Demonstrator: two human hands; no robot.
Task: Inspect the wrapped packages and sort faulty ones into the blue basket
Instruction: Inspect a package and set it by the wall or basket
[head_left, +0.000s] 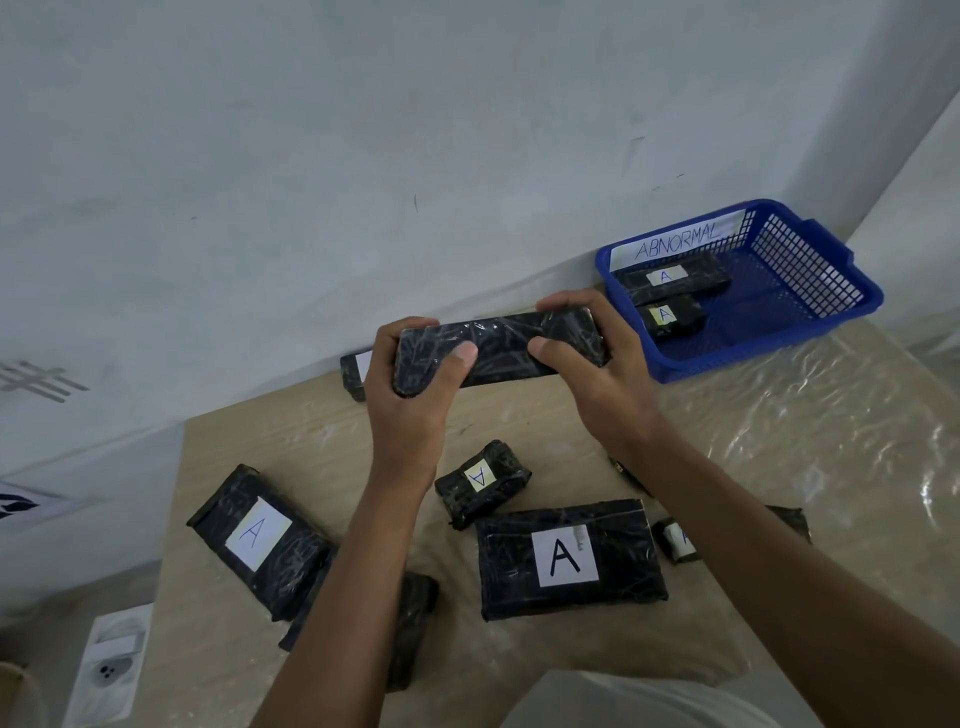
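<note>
- while both hands lift it above the table, the long black plastic-wrapped package (498, 349) lies level, its plain side facing the camera.
- the left hand (410, 384) curls round its left end, thumb pressed on the near face; the right hand (597, 353) grips its right end the same way.
- the light wood-grain table (519, 654) is covered with a clear, wrinkled plastic sheet (810, 431) that glares at the right.
- the blue plastic mesh basket (810, 312), with a white paper label (675, 241) reading "abnormal", sits at the table's far right corner against the pale grey wall (363, 130); two black wrapped packages marked "a" lie inside.
- on the table lie more black packages: a wide one with a large "a" label (566, 558), a small one (483, 480), one at the left (257, 538).
- a white wall socket (111, 670) shows low at the left.
</note>
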